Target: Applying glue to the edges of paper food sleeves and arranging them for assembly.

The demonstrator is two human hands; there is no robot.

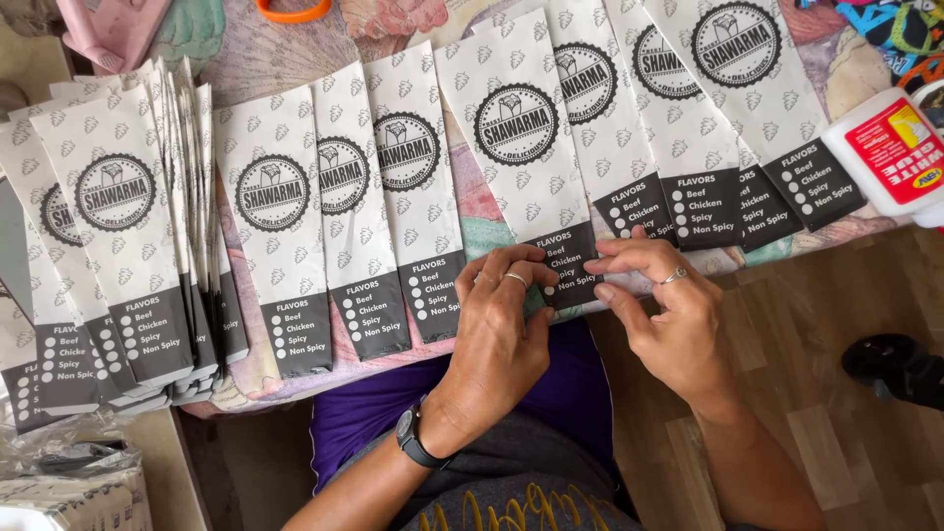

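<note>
Two bare hands sit closest to view, above a lap in purple and grey cloth. Left hand point(501, 329) wears a ring and a dark wristwatch point(413, 438); right hand point(664, 305) also wears a ring. Both press on the lower end of one paper sleeve point(521, 147). Fingers of the left hand point(511, 267) are curled narrow, tips resting on the sleeve's dark band near its left corner. Fingers of the right hand point(629, 251) lie flat and close together, pinching the band's right edge, thumb underneath or beside it; I cannot tell which.

That sleeve is long and narrow, white with a small grey leaf pattern, a round black emblem in its upper half and a black band with white dots at the bottom. Its long axis runs away from the person, leaning slightly left at the top, with the dark end pointing toward the lap.

It lies on a patterned cloth over the desk point(295, 49). Matching sleeves fan out to its left point(275, 216) and right point(688, 128). Far right of the sleeve stands a white glue bottle point(890, 152) with a red label.
</note>
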